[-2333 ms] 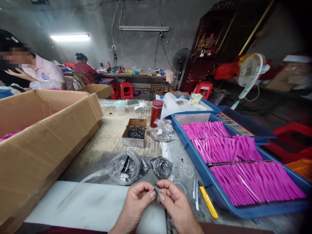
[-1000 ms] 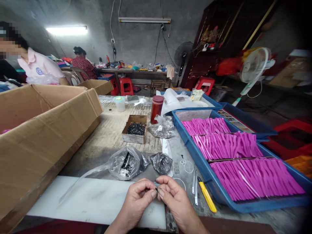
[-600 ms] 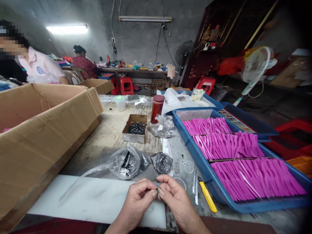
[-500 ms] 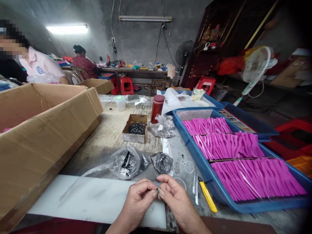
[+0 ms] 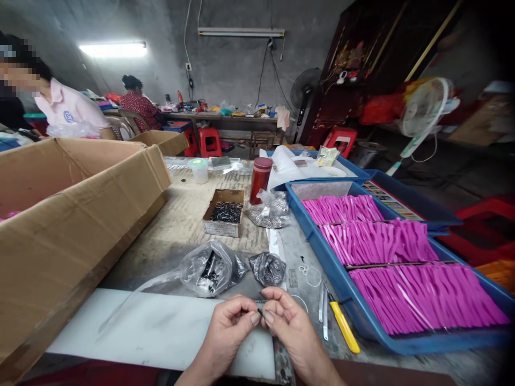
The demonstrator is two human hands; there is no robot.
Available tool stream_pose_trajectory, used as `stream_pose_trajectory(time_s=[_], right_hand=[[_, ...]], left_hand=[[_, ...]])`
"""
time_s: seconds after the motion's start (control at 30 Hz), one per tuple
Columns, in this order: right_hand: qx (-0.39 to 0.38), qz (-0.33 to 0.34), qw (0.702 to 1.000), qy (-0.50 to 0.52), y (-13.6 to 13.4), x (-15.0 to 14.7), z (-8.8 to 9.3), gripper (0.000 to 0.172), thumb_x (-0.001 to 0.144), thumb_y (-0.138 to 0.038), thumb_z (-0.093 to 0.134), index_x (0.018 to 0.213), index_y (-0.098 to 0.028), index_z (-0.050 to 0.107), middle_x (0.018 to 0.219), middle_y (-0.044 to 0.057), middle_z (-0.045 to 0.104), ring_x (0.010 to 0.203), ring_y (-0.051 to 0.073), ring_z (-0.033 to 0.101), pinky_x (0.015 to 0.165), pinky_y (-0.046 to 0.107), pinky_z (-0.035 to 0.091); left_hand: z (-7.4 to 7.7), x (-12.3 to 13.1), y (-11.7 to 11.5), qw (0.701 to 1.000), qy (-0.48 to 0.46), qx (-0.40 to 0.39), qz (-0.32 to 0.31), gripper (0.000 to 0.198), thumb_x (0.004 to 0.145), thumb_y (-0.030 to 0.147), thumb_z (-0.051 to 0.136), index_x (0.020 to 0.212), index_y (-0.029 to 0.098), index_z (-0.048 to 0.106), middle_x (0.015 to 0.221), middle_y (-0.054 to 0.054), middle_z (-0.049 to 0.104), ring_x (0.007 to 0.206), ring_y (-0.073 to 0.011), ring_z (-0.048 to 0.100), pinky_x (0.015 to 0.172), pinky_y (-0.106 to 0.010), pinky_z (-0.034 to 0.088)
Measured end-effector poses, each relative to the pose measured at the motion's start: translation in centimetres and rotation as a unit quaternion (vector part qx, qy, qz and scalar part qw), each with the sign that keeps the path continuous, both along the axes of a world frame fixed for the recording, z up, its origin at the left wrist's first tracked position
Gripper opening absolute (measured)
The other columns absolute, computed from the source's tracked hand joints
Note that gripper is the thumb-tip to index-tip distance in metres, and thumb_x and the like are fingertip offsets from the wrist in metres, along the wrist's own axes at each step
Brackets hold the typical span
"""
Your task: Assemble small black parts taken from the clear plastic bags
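My left hand point(image 5: 230, 329) and my right hand point(image 5: 290, 325) meet at the near edge of the table, over a white board point(image 5: 153, 332). Both pinch a tiny dark part point(image 5: 260, 311) between thumb and forefinger. Just beyond them lie two clear plastic bags of small dark parts, a larger one point(image 5: 209, 268) and a smaller one point(image 5: 269, 268). A yellow-handled tool point(image 5: 344, 332) and a pair of white strips point(image 5: 322, 311) lie to the right of my right hand.
A blue tray point(image 5: 322, 252) with rows of magenta strips point(image 5: 378, 241) fills the right side. A large open cardboard box point(image 5: 80, 214) stands on the left. Farther back are a small carton of dark parts point(image 5: 224, 213), a red bottle point(image 5: 259, 180) and a lidded cup point(image 5: 199, 170). Other people sit at the back left.
My hands have stayed pinched together on the small part, with only slight finger shifts. The view has drifted a little.
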State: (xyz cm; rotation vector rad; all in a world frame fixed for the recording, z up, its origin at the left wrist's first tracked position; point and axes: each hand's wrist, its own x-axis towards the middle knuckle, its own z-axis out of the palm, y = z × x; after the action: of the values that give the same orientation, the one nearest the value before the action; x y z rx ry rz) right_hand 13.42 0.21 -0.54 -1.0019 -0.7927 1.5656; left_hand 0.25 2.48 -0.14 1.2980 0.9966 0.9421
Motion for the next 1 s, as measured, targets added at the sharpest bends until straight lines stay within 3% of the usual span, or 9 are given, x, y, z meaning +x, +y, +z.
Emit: stream_pose_trajectory(time_s=[0.23, 0.73, 0.87, 1.0], right_hand=[[-0.008, 0.012, 1.000, 0.025, 0.1, -0.2, 0.1, 0.031, 0.064, -0.031, 0.065, 0.087, -0.019, 0.050, 0.056, -0.007, 0.047, 0.053, 0.007, 0.042, 0.051, 0.019, 0.031], [0.002, 0.011, 1.000, -0.026, 0.5, -0.2, 0.6, 0.034, 0.063, -0.035, 0.063, 0.090, -0.018, 0.048, 0.054, -0.007, 0.044, 0.051, 0.009, 0.041, 0.050, 0.021, 0.030], [-0.001, 0.001, 0.998, -0.071, 0.9, 0.3, 0.7, 0.032, 0.065, -0.035, 0.061, 0.089, -0.016, 0.050, 0.055, -0.005, 0.048, 0.048, 0.008, 0.038, 0.048, 0.021, 0.029], [-0.004, -0.026, 0.994, -0.107, 1.5, 1.3, 0.9, 0.027, 0.063, -0.036, 0.061, 0.080, -0.015, 0.054, 0.054, -0.004, 0.050, 0.049, 0.009, 0.040, 0.049, 0.022, 0.030]], left_hand=[[0.1, -0.1, -0.1, 1.000, -0.005, -0.008, -0.008, 0.012, 0.068, 0.022, 0.058, 0.060, 0.013, 0.060, 0.059, 0.000, 0.054, 0.059, -0.0123, 0.048, 0.058, -0.021, 0.038], [0.8, -0.1, 0.2, 1.000, 0.004, -0.006, 0.002, 0.014, 0.066, 0.024, 0.058, 0.058, 0.013, 0.059, 0.056, 0.000, 0.054, 0.057, -0.0118, 0.048, 0.056, -0.021, 0.039], [2.4, -1.0, 1.7, 0.998, 0.045, 0.015, 0.032, 0.013, 0.064, 0.024, 0.058, 0.057, 0.012, 0.058, 0.052, 0.002, 0.052, 0.051, -0.0099, 0.046, 0.049, -0.019, 0.037], [4.9, -2.3, 5.4, 0.981, 0.151, 0.092, 0.083, 0.015, 0.066, 0.025, 0.053, 0.058, 0.012, 0.056, 0.048, 0.003, 0.050, 0.044, -0.0079, 0.043, 0.042, -0.017, 0.034]])
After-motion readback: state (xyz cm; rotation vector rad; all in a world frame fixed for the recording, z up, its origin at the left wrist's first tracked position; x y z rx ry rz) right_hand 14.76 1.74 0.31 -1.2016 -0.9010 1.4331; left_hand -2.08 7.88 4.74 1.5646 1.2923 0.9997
